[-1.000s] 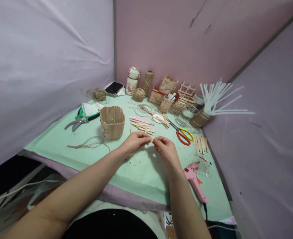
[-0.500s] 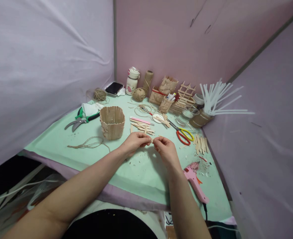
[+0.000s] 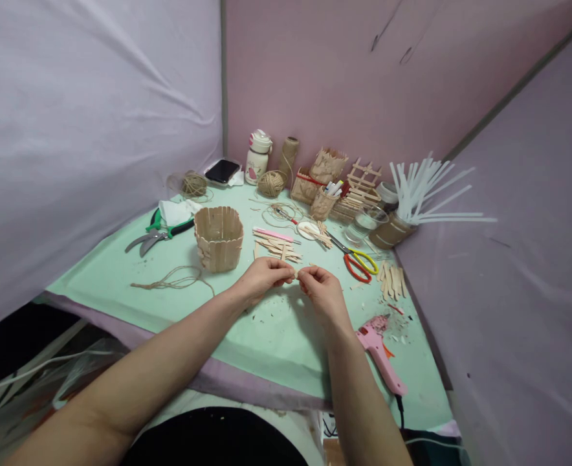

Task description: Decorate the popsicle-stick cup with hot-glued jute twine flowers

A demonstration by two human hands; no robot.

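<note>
My left hand (image 3: pixel 268 274) and my right hand (image 3: pixel 321 285) meet over the middle of the table, fingertips almost touching. Both are closed in a pinch on a small pale piece (image 3: pixel 296 275), wood-coloured and mostly hidden by the fingers. Just beyond my left hand lies a pile of craft sticks (image 3: pixel 279 246) with a pink pen (image 3: pixel 272 234) beside it. To the left stands an upright holder made of craft sticks (image 3: pixel 219 241). Right of my hands are scissors (image 3: pixel 356 262) with one red and one yellow handle.
A pink glue gun (image 3: pixel 382 359) lies by my right forearm, its cord over the table edge. Pruning shears (image 3: pixel 157 236) and loose twine (image 3: pixel 174 279) lie left. Behind stand a bottle (image 3: pixel 257 158), a twine ball (image 3: pixel 271 184), a glass of water (image 3: pixel 362 226) and a pot of white glue sticks (image 3: pixel 393 231).
Almost nothing differs. Both hands keep their pinch in the same place, and the view has shifted very slightly.
</note>
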